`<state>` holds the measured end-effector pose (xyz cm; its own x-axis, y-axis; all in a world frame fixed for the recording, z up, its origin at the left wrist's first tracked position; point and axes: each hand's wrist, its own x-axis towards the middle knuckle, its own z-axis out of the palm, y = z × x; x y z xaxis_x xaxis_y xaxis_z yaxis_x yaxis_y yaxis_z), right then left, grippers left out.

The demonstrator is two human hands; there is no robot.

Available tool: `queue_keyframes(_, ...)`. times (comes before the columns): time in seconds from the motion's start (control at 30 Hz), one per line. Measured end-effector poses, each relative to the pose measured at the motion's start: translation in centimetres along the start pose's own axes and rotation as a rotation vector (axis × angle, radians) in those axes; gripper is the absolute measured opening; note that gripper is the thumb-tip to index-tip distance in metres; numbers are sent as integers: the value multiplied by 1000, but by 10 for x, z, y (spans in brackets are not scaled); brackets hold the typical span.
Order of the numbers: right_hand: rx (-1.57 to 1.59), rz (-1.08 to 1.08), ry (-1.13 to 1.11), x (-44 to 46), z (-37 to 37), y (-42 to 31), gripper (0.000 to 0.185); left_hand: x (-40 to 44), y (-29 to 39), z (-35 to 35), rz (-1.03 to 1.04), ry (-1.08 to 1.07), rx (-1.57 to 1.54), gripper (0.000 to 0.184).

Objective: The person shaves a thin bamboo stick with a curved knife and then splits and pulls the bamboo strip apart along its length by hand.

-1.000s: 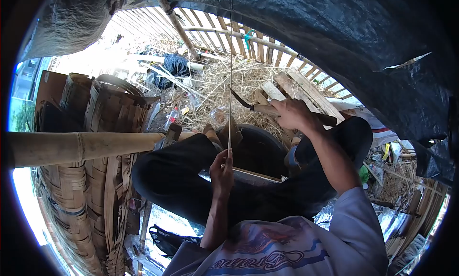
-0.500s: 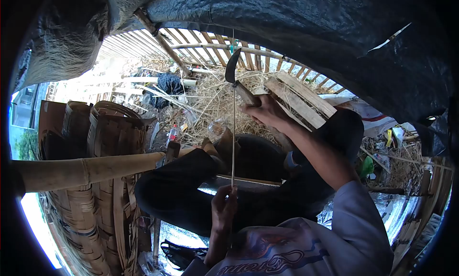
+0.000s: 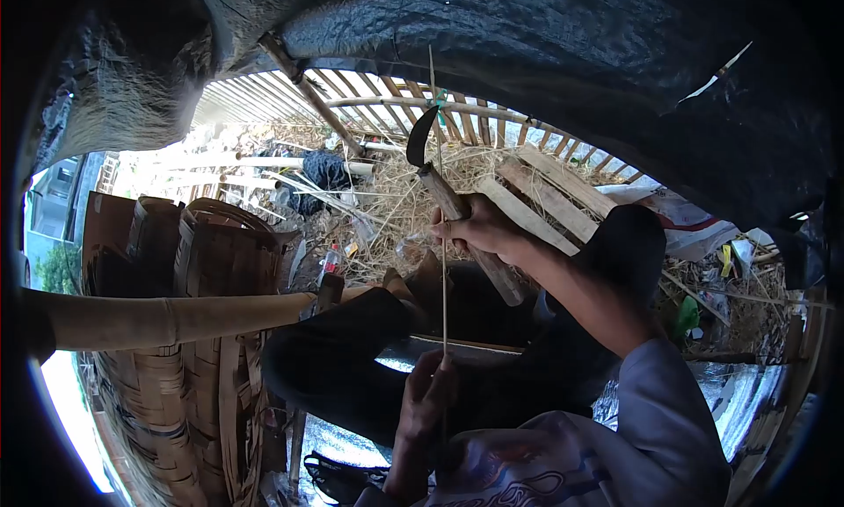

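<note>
1. A thin strip (image 3: 445, 309) is held centrally, its long axis running straight ahead.
2. Left hand (image 3: 427, 396), at the strip's nearer part: fingers pinch it.
3. Right hand (image 3: 483, 228), farther up: fingers wrap a curved knife (image 3: 445, 193), tips at the strip; contact unclear.

Loose straw (image 3: 387, 215) and a plastic bottle (image 3: 331, 261) on the ground (image 3: 316, 231).

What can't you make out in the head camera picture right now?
All in the head view:
Thin strip: lower end, lost behind the left hand and in shadow.
Curved knife: the handle's middle, hidden by the right hand.
Bamboo pole: left end, lost in the dark lens border.
Shirt: whole print, cut off by the bottom edge.
Bottle: label wording, too small to read.
</note>
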<state>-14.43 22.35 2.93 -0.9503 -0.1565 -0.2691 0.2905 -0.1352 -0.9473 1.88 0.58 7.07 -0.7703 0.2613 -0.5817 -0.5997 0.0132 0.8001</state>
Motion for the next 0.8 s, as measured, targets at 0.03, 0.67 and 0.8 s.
queue_keyframes(0.03, -14, -19, -15, -2, 2, 1, 26, 9, 5, 3, 48, -36, -11, 29)
queue_keyframes(0.67, -953, -464, -141, -51, 31, 10, 38, 56, 67, -9, 304, 274, -262, 14)
queue_keyframes(0.8, -1052, -599, -54, -50, 37, 19, 38, 55, 67, -11, 312, 230, -327, 15)
